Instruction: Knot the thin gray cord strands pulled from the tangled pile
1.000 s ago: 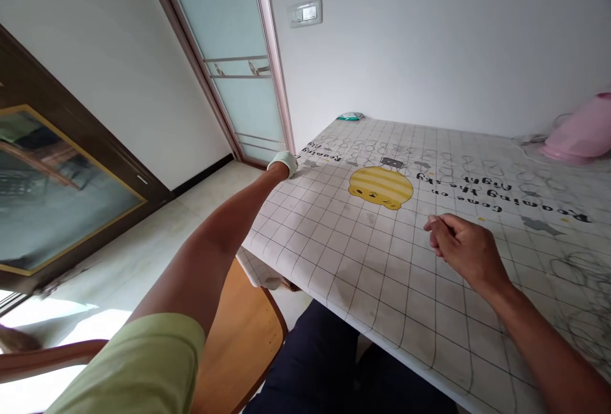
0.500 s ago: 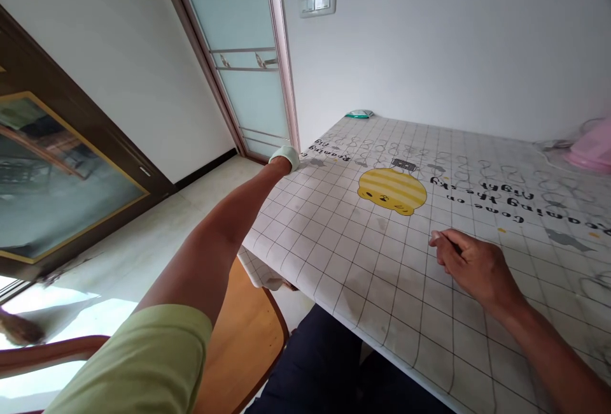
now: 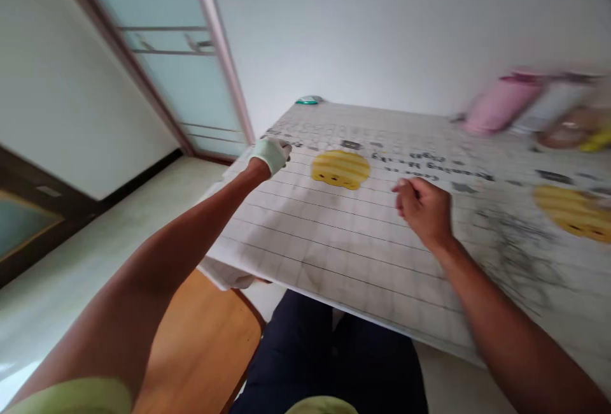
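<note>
My left hand (image 3: 271,154) has a pale green covering, like a glove, over it and hovers at the left side of the table. Its fingers are curled in, and blur hides whether anything is inside them. Over the middle of the tablecloth (image 3: 286,223), my right hand (image 3: 424,207) is bare and loosely closed, with nothing seen in it. White with a dark grid, the cloth carries printed letters and a yellow striped cartoon animal head (image 3: 340,169) between my hands.
A small green-and-white packet (image 3: 309,100) lies at the table's far left corner. Along the wall at right stand a pink container (image 3: 503,103) and other blurred items. An orange-brown wooden seat (image 3: 205,331) is at lower left; a glass door (image 3: 176,51) stands beyond.
My left hand has come in from beyond the table's left edge to over the cloth. My view has swung right, bringing more items by the wall into sight. My right hand stays curled.
</note>
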Demonstrator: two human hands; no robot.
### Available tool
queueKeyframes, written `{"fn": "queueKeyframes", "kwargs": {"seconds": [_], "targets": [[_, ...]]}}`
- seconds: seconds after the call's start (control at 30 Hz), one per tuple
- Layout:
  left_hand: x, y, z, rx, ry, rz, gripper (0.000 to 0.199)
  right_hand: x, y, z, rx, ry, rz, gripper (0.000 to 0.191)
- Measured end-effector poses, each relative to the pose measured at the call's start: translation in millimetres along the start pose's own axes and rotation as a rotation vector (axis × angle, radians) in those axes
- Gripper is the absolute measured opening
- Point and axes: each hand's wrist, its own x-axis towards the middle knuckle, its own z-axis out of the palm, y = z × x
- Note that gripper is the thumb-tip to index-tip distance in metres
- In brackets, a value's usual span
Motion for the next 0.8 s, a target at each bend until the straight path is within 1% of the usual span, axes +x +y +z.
{"fn": "queueKeyframes", "kwargs": {"seconds": [0.03,0.07,0.13,0.17,0.2,0.27,0.33,0.37,0.43,0.5,0.57,0.63,0.7,0.8], "targets": [[-3,20,11.0,-0.070,-0.016,0.041,0.041,0,2,1,-0.034,0.031,-0.039,0.037],[-6,40,21.8,-0.204,-0.024,0.056,0.038,-1,3,2,-0.071,0.036,-0.095,0.035],[-14,79,42.1,-0.403,-0.080,0.066,0.031,-3,7,8,-0.106,-0.041,-0.220,0.033],[-19,97,51.4,-0.460,-0.121,0.078,0.030,-5,7,12,-0.113,-0.072,-0.277,0.034],[-24,115,60.0,-0.496,-0.161,0.100,0.030,-7,7,15,-0.123,-0.118,-0.343,0.034],[-33,145,76.0,-0.528,-0.221,0.137,0.029,-11,5,21,-0.143,-0.164,-0.420,0.035],[-40,167,90.9,-0.508,-0.232,0.201,0.030,-13,3,22,-0.161,-0.185,-0.462,0.035],[-42,174,98.2,-0.456,-0.213,0.239,0.031,-14,2,21,-0.172,-0.185,-0.472,0.035],[-44,182,111.9,-0.304,-0.164,0.318,0.030,-12,4,18,-0.203,-0.166,-0.480,0.035],[-46,183,123.6,-0.157,-0.124,0.387,0.024,-8,7,14,-0.231,-0.138,-0.474,0.035],[-47,181,132.0,-0.098,-0.102,0.410,0.022,-4,10,11,-0.249,-0.127,-0.456,0.035],[-49,179,136.2,-0.131,-0.073,0.364,0.027,1,12,6,-0.274,-0.120,-0.420,0.033],[-52,177,137.1,-0.209,-0.057,0.292,0.034,8,14,-3,-0.302,-0.119,-0.348,0.030],[-55,175,136.1,-0.332,-0.079,0.224,0.036,20,20,-32,-0.363,-0.168,-0.162,0.022]]}}
